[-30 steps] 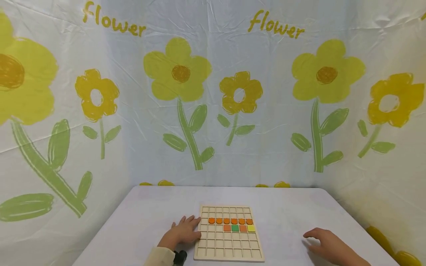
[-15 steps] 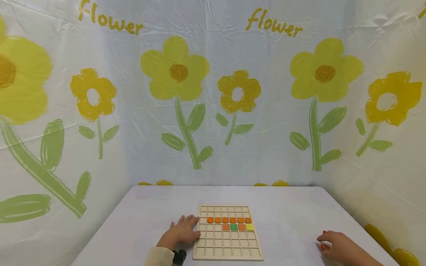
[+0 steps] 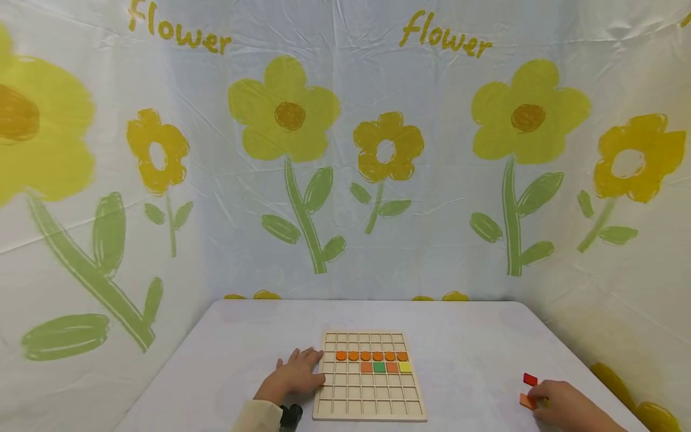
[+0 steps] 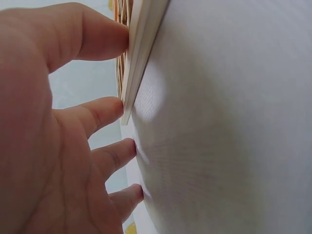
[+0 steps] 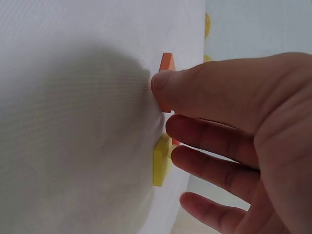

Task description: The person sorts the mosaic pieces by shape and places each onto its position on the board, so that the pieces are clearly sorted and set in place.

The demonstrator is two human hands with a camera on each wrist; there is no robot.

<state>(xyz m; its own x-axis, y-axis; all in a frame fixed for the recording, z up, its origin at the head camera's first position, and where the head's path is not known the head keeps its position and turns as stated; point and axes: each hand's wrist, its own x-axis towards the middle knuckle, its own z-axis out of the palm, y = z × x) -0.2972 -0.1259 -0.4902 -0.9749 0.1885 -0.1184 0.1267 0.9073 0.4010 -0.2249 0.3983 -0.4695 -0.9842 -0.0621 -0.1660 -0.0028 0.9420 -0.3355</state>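
A wooden grid board (image 3: 369, 393) lies on the table, holding a row of orange round discs (image 3: 365, 356) and, below it, a row of orange, green and yellow square tiles (image 3: 379, 367). My left hand (image 3: 294, 378) rests at the board's left side with fingers spread; its thumb and a fingertip touch the board's edge (image 4: 139, 58) in the left wrist view. At the right, my right hand (image 3: 564, 405) is low over loose tiles: a red tile (image 3: 530, 379), an orange tile (image 3: 526, 401) and a yellow tile (image 5: 161, 161). Its thumb overlaps the orange tile; contact is unclear.
The white table (image 3: 259, 330) extends around the board and between both hands. A flower-printed cloth (image 3: 345, 258) hangs behind the table and along both sides. A black strap piece (image 3: 291, 415) sits at the left wrist.
My right hand has moved to the right and its fingers have come down among the tiles, leaving the red and orange ones more visible. The left hand and board hold their places.
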